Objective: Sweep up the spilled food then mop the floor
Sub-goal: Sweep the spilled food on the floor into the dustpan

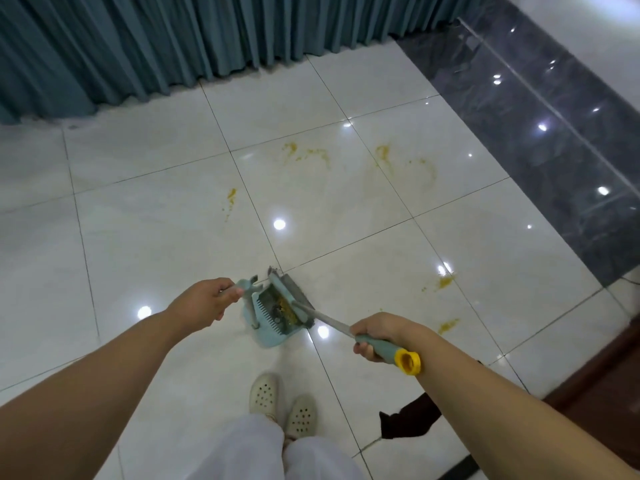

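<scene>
Glossy white floor tiles [156,237] with a teal curtain [138,46] along the far edge, so every bit of mess shows up. Left hand [204,301] is curled tight round the dustpan [266,323] handle, tipping the pan toward the bristles. Right hand [377,336] is wrapped round the grip of the broom [294,297], just short of its yellow end cap, with the brush head pressed right at the pan's mouth between the two hands. Some yellow bits already sit inside the pan.

Looks to me like we're mid-sweep, mopping not started and no mop in sight. I count roughly five patches of spilled food [445,281] left: two blobs just out past the right hand, one small streak ahead of the left hand, and two smeared trails well beyond both hands. One broom, one dustpan. Next move probably means reaching the brush out to the nearest blobs off the right hand and dragging them back in; the smears likely need the mop.
</scene>
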Action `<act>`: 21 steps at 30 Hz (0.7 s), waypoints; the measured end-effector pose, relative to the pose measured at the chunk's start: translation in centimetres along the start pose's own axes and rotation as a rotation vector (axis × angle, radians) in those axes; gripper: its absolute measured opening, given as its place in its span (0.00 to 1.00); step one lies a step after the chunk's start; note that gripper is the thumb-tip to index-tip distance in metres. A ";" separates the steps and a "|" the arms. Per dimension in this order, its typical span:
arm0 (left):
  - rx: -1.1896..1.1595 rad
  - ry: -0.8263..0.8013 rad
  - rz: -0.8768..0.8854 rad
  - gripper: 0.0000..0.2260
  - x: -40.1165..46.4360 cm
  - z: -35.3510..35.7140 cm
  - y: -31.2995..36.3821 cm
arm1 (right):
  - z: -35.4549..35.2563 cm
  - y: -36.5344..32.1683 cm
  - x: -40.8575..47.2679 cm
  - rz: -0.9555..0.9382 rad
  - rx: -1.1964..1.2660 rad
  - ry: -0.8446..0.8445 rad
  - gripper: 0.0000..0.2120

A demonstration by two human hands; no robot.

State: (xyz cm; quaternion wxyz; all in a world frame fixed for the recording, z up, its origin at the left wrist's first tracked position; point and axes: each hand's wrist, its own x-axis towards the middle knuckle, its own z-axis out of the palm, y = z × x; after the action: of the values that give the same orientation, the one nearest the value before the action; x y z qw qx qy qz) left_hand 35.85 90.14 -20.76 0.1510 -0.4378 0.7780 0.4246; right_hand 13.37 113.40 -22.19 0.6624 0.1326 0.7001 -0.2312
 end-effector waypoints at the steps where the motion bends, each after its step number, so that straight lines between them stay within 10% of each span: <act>1: -0.009 0.001 -0.003 0.13 -0.2 0.1 0.0 | -0.2 0.0 -0.3 -0.007 -0.017 -0.001 0.07; 21: -0.132 0.166 -0.083 0.17 -3.8 -0.5 -4.6 | 0.0 -2.2 2.6 -0.070 -0.140 0.177 0.10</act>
State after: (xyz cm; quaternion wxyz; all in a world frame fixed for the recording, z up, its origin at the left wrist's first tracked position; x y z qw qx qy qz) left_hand 41.80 90.71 -20.55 0.0744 -0.5123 0.7393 0.4307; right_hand 12.04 111.16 -24.45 0.5971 0.0813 0.7746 -0.1922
